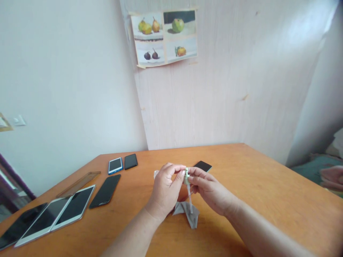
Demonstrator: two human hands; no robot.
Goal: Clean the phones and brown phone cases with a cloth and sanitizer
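Observation:
Between my two hands is a pale green spray pump head (187,177) with a clear dip tube pointing down. My left hand (166,189) pinches its top with thumb and fingertips. From the other side, the fingers of my right hand (209,187) close around its collar. Below the tube, a crumpled grey cloth (193,219) lies on the wooden table (268,200). A small clear object (155,174) shows partly behind my left hand; its kind cannot be made out. Behind my right hand, a dark phone (203,165) is partly covered.
At the left lie a blue-edged phone (115,165), a black phone (131,161), a larger dark phone (105,191), white tablets (73,208), a dark tablet (21,225) and a brown translucent strip (79,184). Another person's hand (332,177) is at the right edge. A wall stands behind the table.

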